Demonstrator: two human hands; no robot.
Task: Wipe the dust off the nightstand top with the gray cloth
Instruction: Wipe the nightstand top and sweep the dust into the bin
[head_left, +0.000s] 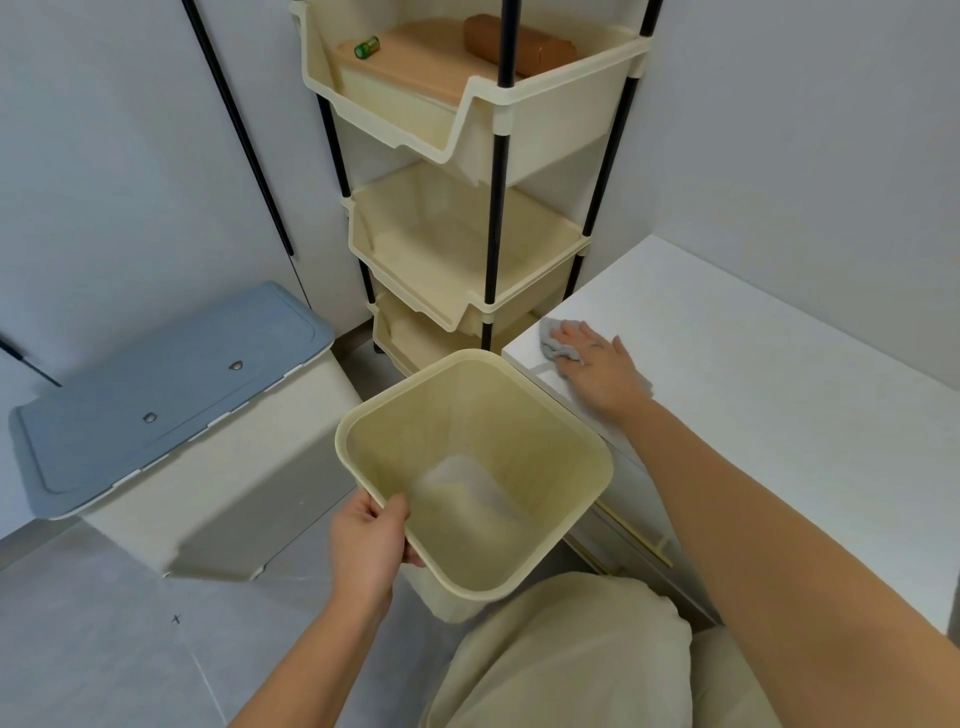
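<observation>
The white nightstand top (753, 364) fills the right side of the view. A small crumpled gray cloth (553, 343) lies near its front left corner. My right hand (602, 369) presses flat on the cloth, fingers spread, with the cloth showing past the fingertips. My left hand (371, 540) grips the near rim of a cream plastic bin (478, 473), which is held just below and against the nightstand's left edge, its mouth facing up. The bin's inside looks bare.
A cream three-tier rack (467, 218) on black poles stands behind the bin, its top tier holding a battery (367, 48) and a brown case (519, 44). A box with a blue lid (171, 389) sits at the left. My knee (566, 654) is below.
</observation>
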